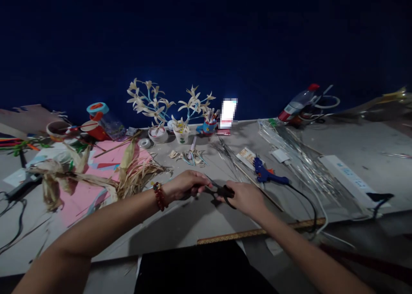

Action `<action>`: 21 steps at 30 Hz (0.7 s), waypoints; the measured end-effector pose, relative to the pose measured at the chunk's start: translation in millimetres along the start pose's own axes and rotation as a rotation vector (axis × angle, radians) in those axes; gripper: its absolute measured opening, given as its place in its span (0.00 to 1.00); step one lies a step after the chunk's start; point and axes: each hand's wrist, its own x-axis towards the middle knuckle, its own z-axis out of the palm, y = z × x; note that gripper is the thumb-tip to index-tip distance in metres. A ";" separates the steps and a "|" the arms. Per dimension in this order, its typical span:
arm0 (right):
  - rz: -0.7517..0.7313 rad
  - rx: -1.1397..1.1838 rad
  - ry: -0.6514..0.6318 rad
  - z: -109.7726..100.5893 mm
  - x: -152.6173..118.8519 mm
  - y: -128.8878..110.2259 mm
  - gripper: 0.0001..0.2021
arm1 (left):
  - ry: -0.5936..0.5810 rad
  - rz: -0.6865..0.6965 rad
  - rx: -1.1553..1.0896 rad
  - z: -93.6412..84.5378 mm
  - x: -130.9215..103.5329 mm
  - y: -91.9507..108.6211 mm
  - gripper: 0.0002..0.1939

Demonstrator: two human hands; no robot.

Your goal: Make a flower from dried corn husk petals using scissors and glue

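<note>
My right hand (243, 196) is wrapped around the dark handles of a pair of scissors (229, 192), whose blades point left. Close to those blades, my left hand (186, 185), with a red bead bracelet (159, 197) at the wrist, is closed in a pinch. What its fingers hold is too small and dim to make out. Both hands are over the near middle of the grey table (174, 225). Beyond them lies a small group of pale petals on blue stems (199, 158). A blue glue gun (270, 174) rests to the right of my right hand.
Dried corn husks (131, 178) spread over pink paper (75, 201) at the left. Two white pots (158, 135) of pale husk-like flowers stand at the back, near a lit phone (228, 113). Wire bundles (302, 161), a power strip (347, 178) and a bottle (298, 105) occupy the right.
</note>
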 end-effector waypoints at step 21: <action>-0.433 0.591 -0.063 -31.0 -34.3 -30.3 0.20 | 0.535 1.316 0.045 32.4 -99.9 122.6 0.05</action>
